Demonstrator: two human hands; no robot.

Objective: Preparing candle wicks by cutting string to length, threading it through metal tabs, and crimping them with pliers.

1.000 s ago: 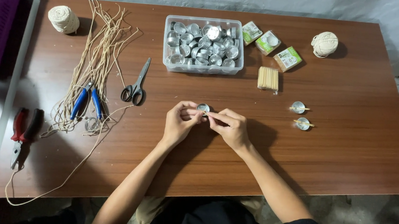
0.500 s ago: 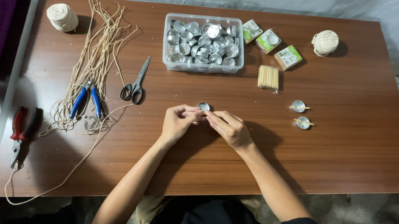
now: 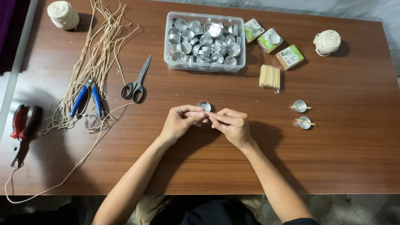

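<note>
At the middle of the brown bench (image 3: 349, 153), the left hand (image 3: 179, 121) and right hand (image 3: 232, 126) meet fingertip to fingertip just in front of a small metal cup (image 3: 204, 106); whether they pinch anything is too small to tell. Beyond them stands a clear tub of metal cups (image 3: 205, 42), with a bundle of wooden sticks (image 3: 270, 77) to its right. Scissors (image 3: 136, 82), blue-handled pliers (image 3: 87, 100) and loose cord strands (image 3: 96, 56) lie to the left, and two finished cups with sticks across them (image 3: 301, 114) lie to the right.

Left hand (image 3: 179, 122) and right hand (image 3: 232, 126) meet, fingers pinched together.
</note>
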